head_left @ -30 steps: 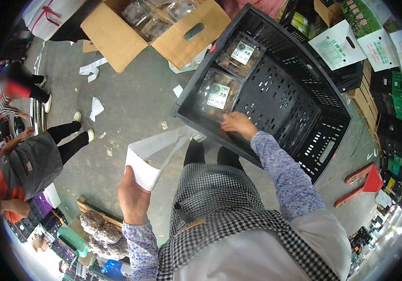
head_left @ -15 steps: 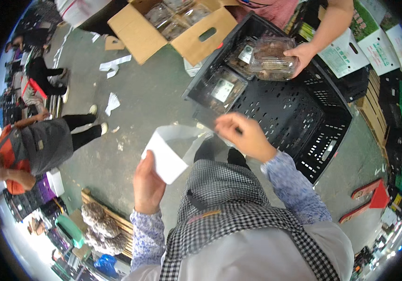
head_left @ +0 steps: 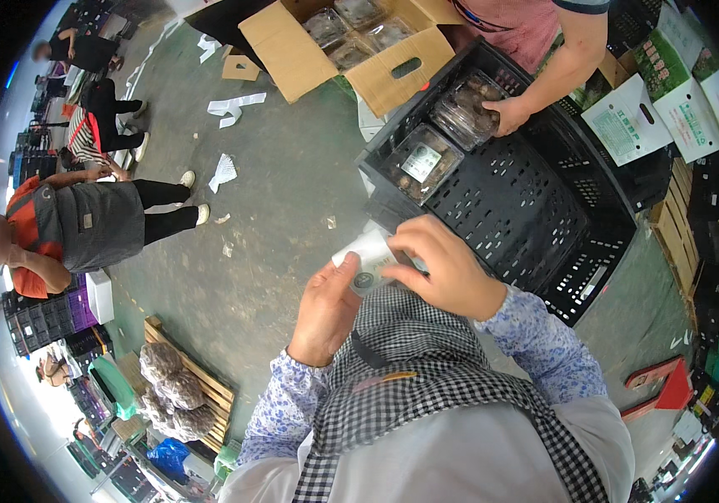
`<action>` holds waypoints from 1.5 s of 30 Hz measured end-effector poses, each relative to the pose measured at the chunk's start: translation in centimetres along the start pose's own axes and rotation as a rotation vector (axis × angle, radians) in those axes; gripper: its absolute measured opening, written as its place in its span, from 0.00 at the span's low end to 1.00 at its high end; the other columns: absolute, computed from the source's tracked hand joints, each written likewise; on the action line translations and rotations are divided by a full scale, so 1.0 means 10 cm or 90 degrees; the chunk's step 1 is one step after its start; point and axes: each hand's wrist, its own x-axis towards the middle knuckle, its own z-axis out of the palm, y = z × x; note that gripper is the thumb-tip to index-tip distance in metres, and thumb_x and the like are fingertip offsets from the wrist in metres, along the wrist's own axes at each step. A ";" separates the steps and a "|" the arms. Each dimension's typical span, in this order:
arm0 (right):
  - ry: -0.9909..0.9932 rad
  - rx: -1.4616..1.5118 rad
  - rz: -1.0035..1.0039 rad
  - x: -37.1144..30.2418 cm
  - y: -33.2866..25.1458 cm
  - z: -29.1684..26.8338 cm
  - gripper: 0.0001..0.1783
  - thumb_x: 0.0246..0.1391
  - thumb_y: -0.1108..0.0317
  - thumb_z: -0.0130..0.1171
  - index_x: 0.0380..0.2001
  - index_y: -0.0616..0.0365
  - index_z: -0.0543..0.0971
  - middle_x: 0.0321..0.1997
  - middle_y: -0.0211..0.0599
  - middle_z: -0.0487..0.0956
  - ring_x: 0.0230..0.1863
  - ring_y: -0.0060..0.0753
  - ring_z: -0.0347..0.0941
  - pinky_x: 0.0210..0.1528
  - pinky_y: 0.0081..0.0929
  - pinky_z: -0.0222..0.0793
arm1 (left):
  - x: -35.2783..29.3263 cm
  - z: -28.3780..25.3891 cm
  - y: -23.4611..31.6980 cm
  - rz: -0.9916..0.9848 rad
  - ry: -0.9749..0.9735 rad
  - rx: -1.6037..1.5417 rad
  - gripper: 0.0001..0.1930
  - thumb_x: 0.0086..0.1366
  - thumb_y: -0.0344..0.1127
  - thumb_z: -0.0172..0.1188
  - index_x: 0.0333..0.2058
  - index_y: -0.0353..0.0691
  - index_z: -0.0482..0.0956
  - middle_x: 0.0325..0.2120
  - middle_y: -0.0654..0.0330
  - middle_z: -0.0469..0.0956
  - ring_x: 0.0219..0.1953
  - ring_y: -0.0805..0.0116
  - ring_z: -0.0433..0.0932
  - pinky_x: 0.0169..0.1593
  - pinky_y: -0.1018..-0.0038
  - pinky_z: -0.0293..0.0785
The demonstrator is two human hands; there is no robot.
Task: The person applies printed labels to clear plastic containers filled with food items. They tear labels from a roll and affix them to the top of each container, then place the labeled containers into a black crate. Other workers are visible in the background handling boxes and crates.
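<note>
My left hand [head_left: 323, 312] grips a white strip of sticker labels [head_left: 368, 258], thumb on top, in front of my checked apron. My right hand [head_left: 453, 270] meets it from the other side, its thumb and forefinger pinching the strip's edge beside a printed round mark. Just beyond my hands stands a black perforated crate [head_left: 506, 214]. A clear plastic box [head_left: 420, 163] with dark contents and a white label sits in its near left corner. Behind that, a co-worker's hand [head_left: 510, 115] rests on another clear box [head_left: 467, 109] in the crate.
An open cardboard carton [head_left: 401, 71] holding several clear boxes stands beyond the crate. Scraps of white backing paper [head_left: 236, 107] lie on the floor. A wooden pallet with filled bags [head_left: 176, 390] is at lower left, a red pallet-jack part [head_left: 665, 387] at right. People [head_left: 99, 222] stand at left.
My hands have come together, the right now pinching the label strip. The co-worker has lowered the held box into the crate, beside the labelled one. The view has shifted slightly.
</note>
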 end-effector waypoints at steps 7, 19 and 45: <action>-0.077 -0.237 -0.264 -0.03 0.17 -0.04 0.10 0.44 0.69 0.55 0.33 0.57 0.75 0.43 0.33 0.73 0.50 0.38 0.68 0.50 0.41 0.62 | 0.15 -0.06 -0.08 -0.158 0.027 -0.103 0.15 0.68 0.34 0.48 0.49 0.31 0.71 0.46 0.59 0.75 0.48 0.70 0.72 0.50 0.74 0.68; 0.243 0.247 0.246 0.41 1.12 -0.84 0.11 0.53 0.75 0.58 0.40 0.57 0.71 0.40 0.29 0.75 0.41 0.20 0.72 0.44 0.22 0.70 | 0.74 -0.65 0.27 0.033 0.126 -0.281 0.19 0.71 0.37 0.42 0.55 0.30 0.63 0.54 0.49 0.69 0.57 0.57 0.69 0.61 0.60 0.65; 0.193 -0.398 0.314 1.31 3.46 -1.28 0.25 0.44 0.70 0.65 0.44 0.63 0.67 0.43 0.54 0.74 0.47 0.57 0.71 0.49 0.42 0.68 | 1.21 -0.66 0.37 -0.052 0.193 -0.164 0.22 0.71 0.37 0.42 0.59 0.30 0.58 0.57 0.50 0.66 0.58 0.56 0.67 0.60 0.59 0.66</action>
